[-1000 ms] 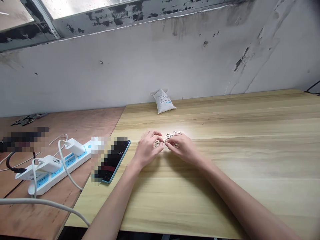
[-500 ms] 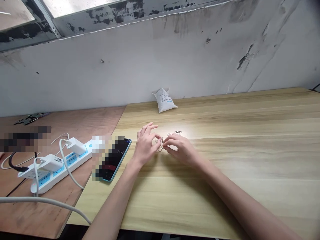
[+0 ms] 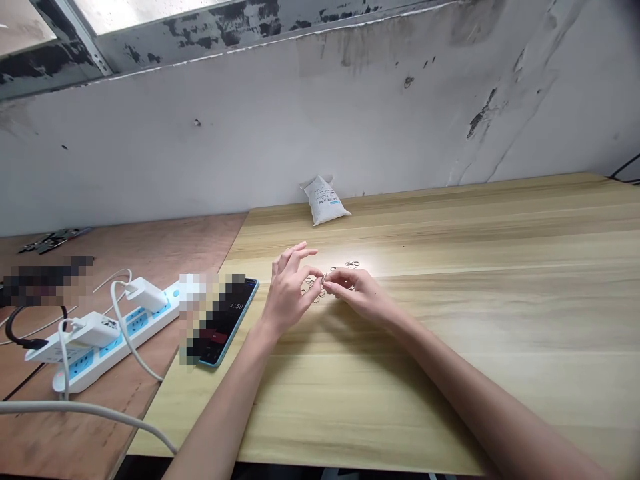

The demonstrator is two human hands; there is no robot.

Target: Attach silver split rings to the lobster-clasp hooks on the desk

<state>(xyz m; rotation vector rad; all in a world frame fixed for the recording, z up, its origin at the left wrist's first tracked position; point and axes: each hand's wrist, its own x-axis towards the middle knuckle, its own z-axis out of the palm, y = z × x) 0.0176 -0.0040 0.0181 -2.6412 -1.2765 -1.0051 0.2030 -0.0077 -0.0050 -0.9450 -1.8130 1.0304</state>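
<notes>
My left hand (image 3: 289,292) pinches a small metal clasp (image 3: 324,279) between thumb and forefinger, its other fingers raised and spread. From the other side, the thumb and forefinger of my right hand (image 3: 364,293) close on the same small piece. Its exact shape is mostly hidden by the fingertips. Under and beside the left fingertips lie several small metal rings or clasps (image 3: 316,299) on the wooden tabletop. Another little group of metal clasps (image 3: 353,265) rests just behind my right hand.
A white plastic packet (image 3: 326,203) lies by the wall. Left of my hands is a phone (image 3: 231,327) in a blue case. Further left, a white power strip (image 3: 130,340) with chargers and cables sits on a reddish-brown board (image 3: 150,247).
My right fingertips have drawn closer together on the small clasp, and the right hand has turned slightly. The view has shifted a little. My left hand keeps its pinch.
</notes>
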